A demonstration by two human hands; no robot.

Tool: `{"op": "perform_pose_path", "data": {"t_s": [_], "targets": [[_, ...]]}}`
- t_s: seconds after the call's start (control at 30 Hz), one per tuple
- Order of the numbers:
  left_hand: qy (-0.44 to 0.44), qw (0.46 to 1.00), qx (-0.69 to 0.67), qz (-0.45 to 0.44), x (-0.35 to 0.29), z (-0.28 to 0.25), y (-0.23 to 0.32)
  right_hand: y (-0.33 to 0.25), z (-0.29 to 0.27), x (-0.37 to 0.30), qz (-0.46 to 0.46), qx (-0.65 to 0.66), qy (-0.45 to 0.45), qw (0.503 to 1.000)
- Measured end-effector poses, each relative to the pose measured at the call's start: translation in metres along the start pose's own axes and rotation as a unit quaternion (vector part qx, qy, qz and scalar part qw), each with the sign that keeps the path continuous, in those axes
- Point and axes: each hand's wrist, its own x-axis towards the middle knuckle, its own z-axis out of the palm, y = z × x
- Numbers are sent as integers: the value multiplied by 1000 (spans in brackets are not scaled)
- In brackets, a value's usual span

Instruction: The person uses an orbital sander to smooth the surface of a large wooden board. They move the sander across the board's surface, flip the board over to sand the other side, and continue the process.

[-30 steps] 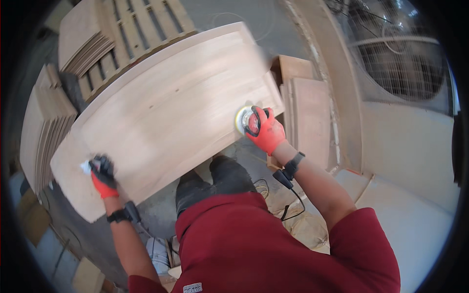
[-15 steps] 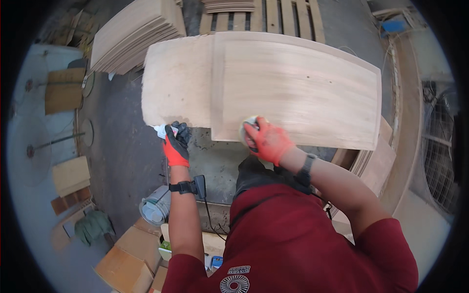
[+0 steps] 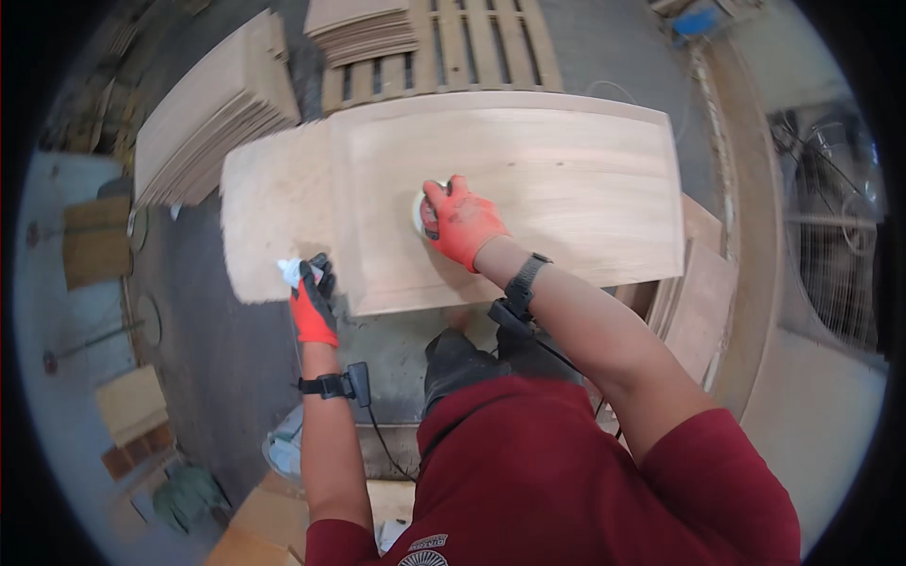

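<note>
The right hand, in a red-orange glove with dark fingertips, has its fingers curled over a round, pale-rimmed hand tool and rests it on the left half of a pale, flat wooden panel with a bordered edge. The panel lies across the middle of the view, over a rough-edged, pale wooden board that shows at its left.

The left hand, in a red and black glove, is at the board's near edge – its fingers closed around a small white bottle-like object, whose narrow end points left. How firmly they grip, I cannot tell.

Each wrist wears a black strap with a small box. Beyond the board stands a tall stack of thin brown wooden sheets; beside it, a slatted wooden pallet carries a lower stack. More flat boards lean near the panel's right end.
</note>
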Motion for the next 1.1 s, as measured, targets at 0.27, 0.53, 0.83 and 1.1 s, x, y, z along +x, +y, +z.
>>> {"op": "perform_pose_path", "data": {"t_s": [0.27,0.53,0.83,1.1], "targets": [[43,980,191,35,71,40,-25,215,-73,-84,249,19,112,962],[47,981,189,-5,53,60,-9,350,-121,-192,374,61,158,912],[92,977,185,59,55,78,-6,373,-99,-231,293,22,206,933],[107,979,172,27,41,63,-12,320,-122,-139,231,23,145,962]]}}
